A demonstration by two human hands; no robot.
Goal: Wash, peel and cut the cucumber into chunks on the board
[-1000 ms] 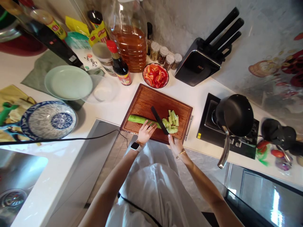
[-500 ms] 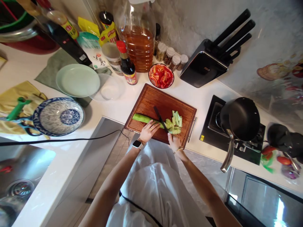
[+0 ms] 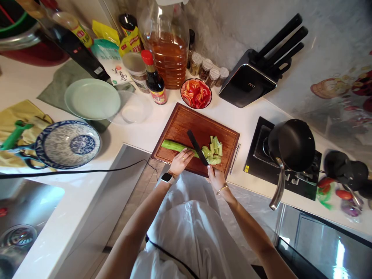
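Observation:
A long green cucumber (image 3: 173, 145) lies across the wooden cutting board (image 3: 186, 120). My left hand (image 3: 180, 159) is closed over its right part, fingers pressing it against the board. My right hand (image 3: 216, 177) grips the handle of a black-bladed knife (image 3: 195, 143). The blade slants up and left, just right of my left fingertips, at the cucumber's cut end. Cut cucumber slices (image 3: 212, 158) lie right of the blade, and a small pile of cucumber sticks (image 3: 215, 145) sits above them. My right fingers hide most of the knife handle.
Behind the board stand a bowl of sliced red pepper (image 3: 196, 93), a soy sauce bottle (image 3: 156, 83) and a black knife block (image 3: 248, 79). To the right, a black pan (image 3: 298, 145) rests on the stove. A blue-patterned bowl (image 3: 58, 145) and a pale green plate (image 3: 90, 97) lie left.
The knife blade has tilted, showing more of its flat side, and my right hand has shifted slightly down and right. My left hand stays on the cucumber. The whole view has drifted slightly.

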